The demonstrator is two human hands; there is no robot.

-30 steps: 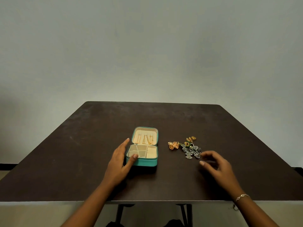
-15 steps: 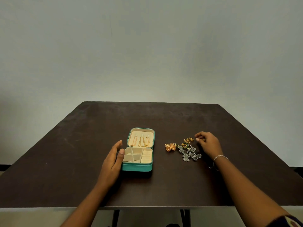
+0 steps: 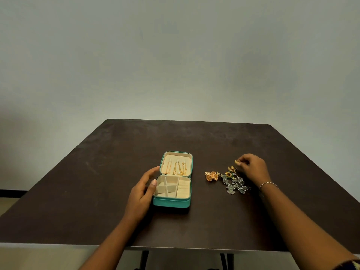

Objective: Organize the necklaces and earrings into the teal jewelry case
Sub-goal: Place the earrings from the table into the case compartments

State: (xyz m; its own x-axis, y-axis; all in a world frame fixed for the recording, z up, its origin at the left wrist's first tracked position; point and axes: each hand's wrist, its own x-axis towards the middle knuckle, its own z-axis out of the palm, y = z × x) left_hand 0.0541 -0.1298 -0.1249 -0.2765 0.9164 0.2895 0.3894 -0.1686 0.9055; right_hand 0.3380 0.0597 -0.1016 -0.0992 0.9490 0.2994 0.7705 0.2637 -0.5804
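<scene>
The teal jewelry case (image 3: 171, 203) lies open on the dark table. Its lid (image 3: 191, 162) is flat behind the base, with gold necklaces (image 3: 178, 168) hanging inside it. The cream compartments (image 3: 172, 189) of the base hold nothing. My left hand (image 3: 143, 191) rests against the case's left side, thumb on the rim. To the right lies a heap of earrings (image 3: 228, 179): orange-gold ones at the left, gold and green in the middle, silver ones at the front. My right hand (image 3: 252, 168) is at the heap's far end, fingertips pinched on a small gold earring (image 3: 237, 162).
The dark brown table (image 3: 97, 182) has its front edge close to me, and its far edge meets a plain grey wall. A thin bracelet (image 3: 267, 184) sits on my right wrist. Table legs show below the front edge.
My right hand went from the near right of the heap up to its far end and closed its fingertips on a gold earring. My left hand stayed on the case.
</scene>
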